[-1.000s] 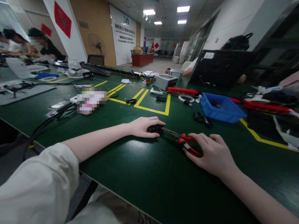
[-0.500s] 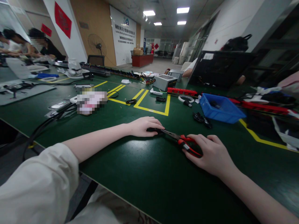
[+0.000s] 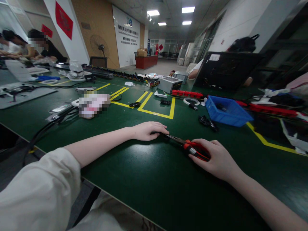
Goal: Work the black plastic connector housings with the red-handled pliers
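Observation:
My right hand (image 3: 218, 158) is closed round the red and black handles of long-nose pliers (image 3: 190, 147). Their jaws point left and reach the fingertips of my left hand (image 3: 150, 131). That hand is closed on a small black part (image 3: 164, 136), mostly hidden under its fingers, which lies low over the green table (image 3: 144, 179). The tips of the pliers meet this part, but I cannot tell whether they grip it. Beyond my right hand lie black connectors (image 3: 208, 123).
A blue bin (image 3: 227, 110) with dark pieces in it stands at the right. Further back are a power supply box (image 3: 169, 84), red strips (image 3: 187, 94) and a coiled white cable (image 3: 191, 101). Black cables (image 3: 45, 126) hang over the left edge. Other people (image 3: 45, 48) sit far left.
The fingers of my left hand have shifted slightly and cover more of the black part. The handles of the pliers have turned a little and look closer together.

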`<act>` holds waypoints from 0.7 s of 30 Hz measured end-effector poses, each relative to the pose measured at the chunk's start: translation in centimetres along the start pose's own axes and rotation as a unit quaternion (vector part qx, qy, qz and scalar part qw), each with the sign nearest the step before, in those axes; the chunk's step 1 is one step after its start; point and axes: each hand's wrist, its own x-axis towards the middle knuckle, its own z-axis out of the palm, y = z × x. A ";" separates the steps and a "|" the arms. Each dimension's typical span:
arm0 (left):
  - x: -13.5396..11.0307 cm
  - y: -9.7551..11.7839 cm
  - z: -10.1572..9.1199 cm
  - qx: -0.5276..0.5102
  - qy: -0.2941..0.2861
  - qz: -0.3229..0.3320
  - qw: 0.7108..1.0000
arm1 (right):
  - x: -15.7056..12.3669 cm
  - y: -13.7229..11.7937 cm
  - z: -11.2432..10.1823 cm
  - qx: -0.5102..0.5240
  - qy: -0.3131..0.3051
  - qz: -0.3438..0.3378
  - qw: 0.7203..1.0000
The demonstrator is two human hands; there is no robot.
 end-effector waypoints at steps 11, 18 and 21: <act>0.1 0.1 -0.1 0.071 0.064 0.040 0.995 | -0.2 -0.3 -0.1 -0.051 0.012 -0.056 0.997; 0.0 0.3 -0.1 0.078 0.053 -0.015 0.995 | -0.1 -0.6 -0.3 -0.076 0.029 -0.071 0.994; -0.1 0.5 -0.1 0.058 0.019 -0.027 0.998 | -0.1 -0.8 -0.6 -0.080 0.028 -0.077 0.993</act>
